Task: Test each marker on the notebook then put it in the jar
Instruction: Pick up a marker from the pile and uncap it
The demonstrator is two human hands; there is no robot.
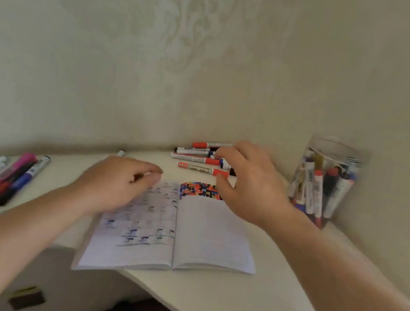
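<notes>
An open notebook (209, 235) lies on the white desk (240, 307); a patch of coloured dots (200, 190) fills the top of its right page. My left hand (122, 184) rests on the left page with fingers curled together against the thumb. My right hand (248, 182) hovers over a pile of markers (196, 152) by the wall, fingers spread, with its fingertips at a blue-capped marker (224, 163) and its thumb near a red whiteboard marker (201, 169). A clear jar (335, 153) holding several markers stands at the right, against the wall.
Another row of markers (6, 175), pink, red, blue and black, lies at the desk's left. A lone marker (121, 153) sits by the wall behind the notebook. The desk's front edge curves inward below the notebook, with a drawer handle (26, 298) underneath.
</notes>
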